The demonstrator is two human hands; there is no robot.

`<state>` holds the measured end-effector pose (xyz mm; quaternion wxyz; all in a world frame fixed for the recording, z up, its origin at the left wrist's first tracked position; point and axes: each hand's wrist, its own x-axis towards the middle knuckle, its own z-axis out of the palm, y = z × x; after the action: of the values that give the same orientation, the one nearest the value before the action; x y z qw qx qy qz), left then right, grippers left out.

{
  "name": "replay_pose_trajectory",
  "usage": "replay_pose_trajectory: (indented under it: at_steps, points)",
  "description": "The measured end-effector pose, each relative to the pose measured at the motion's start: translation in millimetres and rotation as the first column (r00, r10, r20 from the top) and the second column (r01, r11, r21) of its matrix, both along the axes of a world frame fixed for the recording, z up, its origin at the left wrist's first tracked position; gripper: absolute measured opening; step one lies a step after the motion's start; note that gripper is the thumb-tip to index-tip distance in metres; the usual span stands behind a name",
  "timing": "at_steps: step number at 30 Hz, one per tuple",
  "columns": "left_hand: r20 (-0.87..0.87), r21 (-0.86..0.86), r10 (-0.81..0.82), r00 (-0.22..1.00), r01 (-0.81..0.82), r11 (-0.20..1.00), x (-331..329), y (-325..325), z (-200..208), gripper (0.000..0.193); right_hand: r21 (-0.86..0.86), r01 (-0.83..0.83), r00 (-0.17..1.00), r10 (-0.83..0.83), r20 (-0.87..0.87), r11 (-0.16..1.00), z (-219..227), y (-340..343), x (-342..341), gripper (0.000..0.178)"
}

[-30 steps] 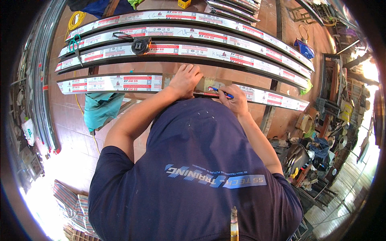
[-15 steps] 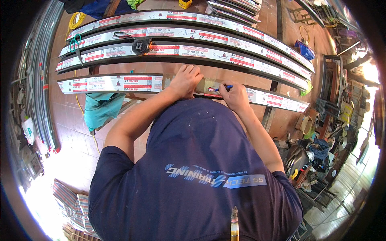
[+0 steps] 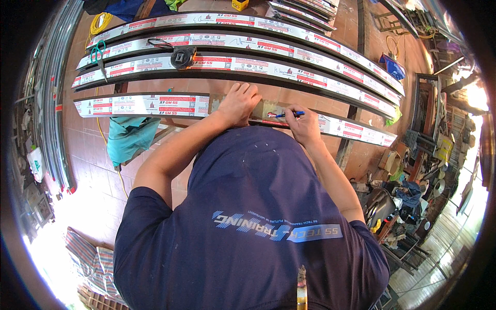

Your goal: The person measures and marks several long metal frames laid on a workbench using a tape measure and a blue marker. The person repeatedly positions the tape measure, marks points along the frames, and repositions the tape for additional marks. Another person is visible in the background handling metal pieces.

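A long bar (image 3: 134, 104) with white and red protective film lies crosswise just ahead of me. My right hand (image 3: 306, 125) pinches a blue pen (image 3: 294, 113), its tip at a small pale yellowish patch (image 3: 269, 110) on the middle of the bar. My left hand (image 3: 238, 103) rests on the same bar, left of the pen, with fingers bent and pressed together. What lies under those fingers is hidden. Around them the bar's middle stretch looks dull brown-grey rather than white. My head and dark shirt cover the near side of the work.
Several similar film-covered bars (image 3: 248, 65) lie beyond, bearing a black tape measure (image 3: 183, 57) and green-handled scissors (image 3: 97, 53). A teal cloth (image 3: 132, 138) hangs below the near bar. Yellow cable (image 3: 101, 23) is coiled at far left. Clutter (image 3: 408, 199) fills the right side.
The blue pen has swung flatter, and more of its length shows past my right fingers. My left hand stays at the same spot on the bar.
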<state>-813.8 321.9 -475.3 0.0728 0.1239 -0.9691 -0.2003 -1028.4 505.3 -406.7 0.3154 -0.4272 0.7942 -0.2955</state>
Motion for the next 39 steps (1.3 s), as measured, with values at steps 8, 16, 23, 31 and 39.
replay_pose_trajectory:
  at_steps: [8,16,23,31,39]
  points:
    - [0.018,0.016,-0.003,1.000,0.003,1.000,0.3,-0.5,1.8,0.082,-0.039,0.059,0.998,-0.058,0.026,0.998,-5.0,2.7,1.6,0.025]
    - [-0.057,0.005,0.001,0.998,0.000,1.000,-0.1,-0.6,-4.9,0.069,0.016,0.045,0.998,-0.046,0.033,0.999,-1.5,-3.4,3.2,0.026]
    - [-0.019,0.002,0.011,1.000,-0.011,1.000,0.0,0.5,-3.9,0.084,0.077,0.006,0.999,-0.003,-0.047,0.997,1.7,-10.0,-3.9,0.028]
    - [-0.002,0.007,0.003,1.000,-0.003,1.000,0.3,0.2,-0.7,0.085,0.030,0.022,0.999,-0.023,0.025,0.999,-1.1,-10.7,4.7,0.030]
    - [-0.013,-0.008,-0.001,1.000,0.001,1.000,0.0,0.1,-2.6,0.083,0.045,0.020,1.000,-0.020,0.021,0.999,-3.2,-8.8,2.9,0.031]
